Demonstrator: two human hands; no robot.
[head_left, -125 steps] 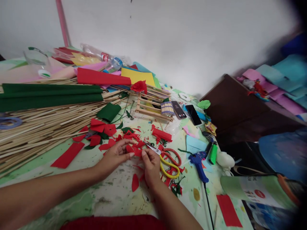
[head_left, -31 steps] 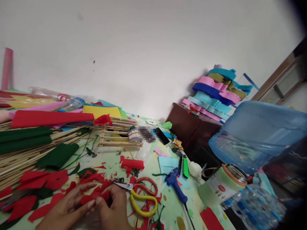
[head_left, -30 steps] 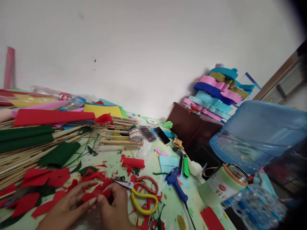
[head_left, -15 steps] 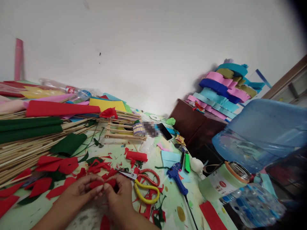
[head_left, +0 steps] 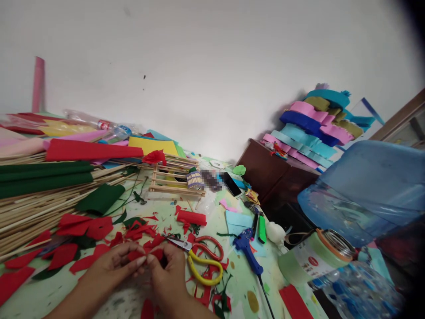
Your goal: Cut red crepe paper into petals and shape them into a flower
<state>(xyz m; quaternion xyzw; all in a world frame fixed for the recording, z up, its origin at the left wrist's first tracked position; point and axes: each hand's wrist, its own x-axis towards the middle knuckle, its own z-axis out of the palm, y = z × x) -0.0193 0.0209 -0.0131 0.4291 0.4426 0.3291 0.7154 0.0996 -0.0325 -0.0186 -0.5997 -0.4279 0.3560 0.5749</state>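
Near the front of the table, both hands pinch a small piece of red crepe paper [head_left: 134, 255] between thumbs and fingertips. My left hand [head_left: 114, 266] grips its left side and my right hand [head_left: 171, 275] its right side, with the fingertips almost touching. Part of the piece is hidden by my fingers. Just right of my right hand lie scissors [head_left: 206, 267] with one red and one yellow handle, blades apart. Cut red petal-shaped pieces [head_left: 63, 255] and red scraps [head_left: 141, 230] are strewn around and behind my hands.
Thin wooden sticks [head_left: 29, 221] and rolled green paper [head_left: 43, 173] cover the left side. A blue glue gun [head_left: 247, 250] lies to the right, its cord running forward. Beyond it stand a green jar [head_left: 299, 261] and packed water bottles [head_left: 360, 285]. A stick frame [head_left: 159, 190] lies farther back.
The view has turned slightly, so the table and its objects appear a little farther right. Both hands keep their pinch on the red paper, with only slight finger movement.
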